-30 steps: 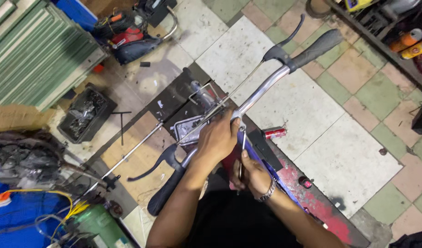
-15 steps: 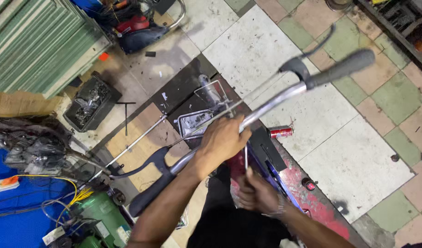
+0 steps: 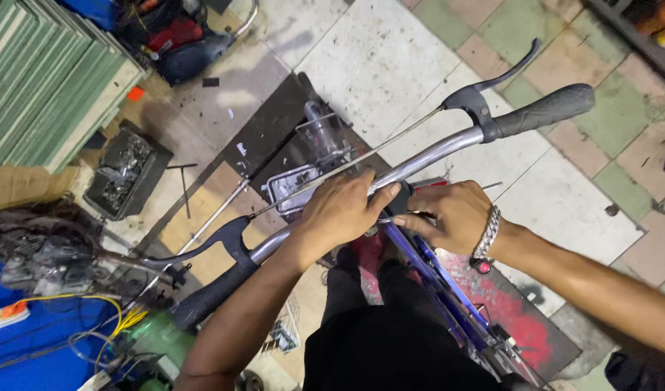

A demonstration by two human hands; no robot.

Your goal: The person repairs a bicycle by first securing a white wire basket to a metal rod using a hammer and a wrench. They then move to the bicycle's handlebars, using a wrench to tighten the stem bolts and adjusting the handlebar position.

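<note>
While clamping the left hand (image 3: 339,213) round the silver handlebar (image 3: 434,153), curled the right hand (image 3: 452,213) just beside it at the bar's middle; could not tell what, if anything, it gripped. Seemingly adjusting there; needed the bar held steady.
</note>
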